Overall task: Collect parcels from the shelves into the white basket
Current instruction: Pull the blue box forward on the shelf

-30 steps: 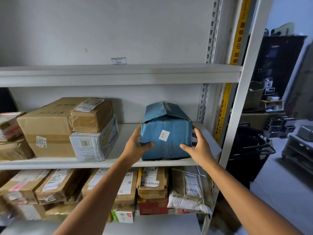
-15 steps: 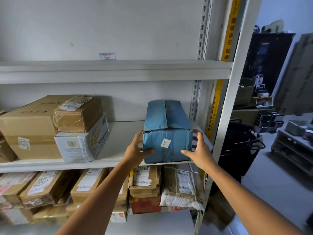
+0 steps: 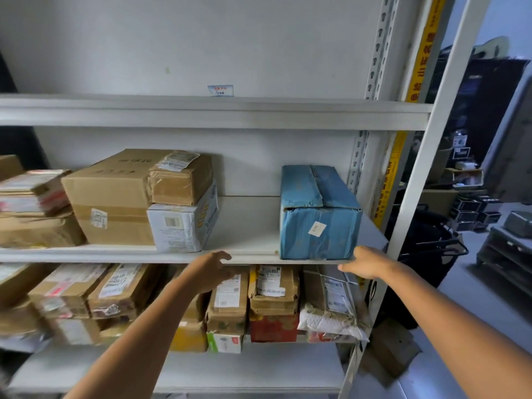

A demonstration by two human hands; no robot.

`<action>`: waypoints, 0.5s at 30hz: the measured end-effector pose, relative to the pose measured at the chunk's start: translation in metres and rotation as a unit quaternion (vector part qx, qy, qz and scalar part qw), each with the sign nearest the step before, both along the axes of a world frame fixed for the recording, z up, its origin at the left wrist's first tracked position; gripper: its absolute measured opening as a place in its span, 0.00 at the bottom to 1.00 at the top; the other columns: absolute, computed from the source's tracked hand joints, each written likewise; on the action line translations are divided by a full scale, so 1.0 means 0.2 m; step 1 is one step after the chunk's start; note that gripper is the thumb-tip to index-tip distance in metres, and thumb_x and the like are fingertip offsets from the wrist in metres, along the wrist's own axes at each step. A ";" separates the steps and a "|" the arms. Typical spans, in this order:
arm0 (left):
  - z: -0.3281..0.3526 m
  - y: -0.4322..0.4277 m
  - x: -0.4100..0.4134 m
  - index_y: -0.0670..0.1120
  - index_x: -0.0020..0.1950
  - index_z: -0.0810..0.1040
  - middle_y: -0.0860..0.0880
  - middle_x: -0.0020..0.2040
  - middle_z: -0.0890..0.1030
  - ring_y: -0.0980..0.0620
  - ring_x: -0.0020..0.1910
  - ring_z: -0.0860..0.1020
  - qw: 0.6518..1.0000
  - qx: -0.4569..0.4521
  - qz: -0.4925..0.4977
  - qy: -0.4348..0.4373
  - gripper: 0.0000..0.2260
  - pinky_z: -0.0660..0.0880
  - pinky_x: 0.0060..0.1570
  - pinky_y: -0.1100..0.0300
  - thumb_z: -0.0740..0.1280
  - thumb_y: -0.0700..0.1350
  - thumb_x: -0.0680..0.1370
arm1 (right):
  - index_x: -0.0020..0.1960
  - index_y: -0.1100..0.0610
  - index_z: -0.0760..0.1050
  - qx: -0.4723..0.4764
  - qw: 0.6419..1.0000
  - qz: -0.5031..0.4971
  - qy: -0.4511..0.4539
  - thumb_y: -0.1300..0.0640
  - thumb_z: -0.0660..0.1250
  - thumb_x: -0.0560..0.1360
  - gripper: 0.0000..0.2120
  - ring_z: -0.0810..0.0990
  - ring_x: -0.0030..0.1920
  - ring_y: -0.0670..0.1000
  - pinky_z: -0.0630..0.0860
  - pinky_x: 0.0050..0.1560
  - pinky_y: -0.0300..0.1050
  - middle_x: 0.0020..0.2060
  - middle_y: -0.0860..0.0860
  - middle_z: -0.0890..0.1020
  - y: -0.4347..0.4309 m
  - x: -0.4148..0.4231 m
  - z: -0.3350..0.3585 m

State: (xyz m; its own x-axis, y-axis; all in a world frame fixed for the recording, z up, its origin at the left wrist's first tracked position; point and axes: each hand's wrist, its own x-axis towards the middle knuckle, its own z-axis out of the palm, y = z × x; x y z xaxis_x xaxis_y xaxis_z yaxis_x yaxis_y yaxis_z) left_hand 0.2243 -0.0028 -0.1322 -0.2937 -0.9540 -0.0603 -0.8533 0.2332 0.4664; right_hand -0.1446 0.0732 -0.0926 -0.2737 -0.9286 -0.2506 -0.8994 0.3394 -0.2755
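Head view showed both of my hands holding nothing. My left hand [image 3: 211, 269] hung with its fingers loosely curled round empty air, just under the front lip of the middle shelf [image 3: 244, 254]. My right hand [image 3: 364, 262] was relaxed too, with its fingers apart. It sat at the lower right corner of the blue parcel [image 3: 319, 223], and I could not tell whether skin met cardboard there.

That parcel stood flat on the shelf, above the gap between my hands and much nearer the right one. Its front face was flush with the shelf edge, and a small white label [image 3: 316, 228] faced me.

Up and to the left of my left hand stood a white carton [image 3: 181, 226] with a taped brown box [image 3: 180, 181] on top. A large brown carton [image 3: 112, 197] was touching them on their far side.

Beneath both hands, the lower shelf was packed with labelled brown parcels [image 3: 273, 289]. A red box [image 3: 273, 326] lay under them, and a white padded mailer [image 3: 331, 321] was below my right wrist.

Out past my right hand, beyond the white upright [image 3: 417, 197], stood a black cart [image 3: 426, 243].
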 end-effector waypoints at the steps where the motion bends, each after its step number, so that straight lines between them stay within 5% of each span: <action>1: -0.01 0.02 0.08 0.51 0.68 0.74 0.48 0.60 0.80 0.52 0.51 0.77 1.000 -0.002 0.003 -0.015 0.20 0.75 0.52 0.58 0.70 0.53 0.77 | 0.43 0.54 0.71 0.011 1.000 -0.004 0.000 0.42 0.68 0.77 0.16 0.74 0.37 0.47 0.67 0.33 0.38 0.38 0.49 0.75 0.01 0.05 0.00; 3: -0.02 0.06 0.23 0.51 0.67 0.75 0.49 0.61 0.80 0.51 0.56 0.78 1.000 -0.003 0.013 -0.028 0.19 0.75 0.58 0.57 0.70 0.52 0.78 | 0.40 0.55 0.70 0.033 0.999 0.017 0.000 0.42 0.68 0.77 0.18 0.73 0.35 0.47 0.66 0.33 0.39 0.36 0.49 0.73 0.01 0.17 -0.02; 5: -0.02 0.09 0.38 0.52 0.69 0.74 0.51 0.64 0.79 0.52 0.60 0.77 0.999 -0.001 0.027 -0.028 0.20 0.74 0.62 0.57 0.70 0.51 0.78 | 0.54 0.56 0.76 0.038 0.997 0.060 -0.018 0.41 0.68 0.77 0.18 0.79 0.50 0.50 0.73 0.47 0.44 0.50 0.52 0.80 -0.02 0.30 -0.04; 8: 0.03 0.12 0.58 0.54 0.67 0.76 0.53 0.62 0.80 0.53 0.56 0.78 0.999 -0.009 0.039 -0.037 0.18 0.75 0.59 0.56 0.69 0.52 0.77 | 0.71 0.55 0.70 0.017 0.993 0.103 -0.049 0.42 0.68 0.77 0.28 0.73 0.67 0.53 0.70 0.66 0.47 0.68 0.52 0.74 -0.07 0.56 -0.02; 15: 0.22 0.15 0.95 0.54 0.67 0.75 0.52 0.56 0.80 0.53 0.49 0.78 0.990 -0.040 0.137 0.010 0.20 0.74 0.50 0.61 0.71 0.55 0.77 | 0.72 0.52 0.70 -0.052 0.978 0.184 -0.081 0.42 0.69 0.76 0.28 0.75 0.66 0.53 0.71 0.66 0.49 0.67 0.53 0.76 -0.24 1.02 0.15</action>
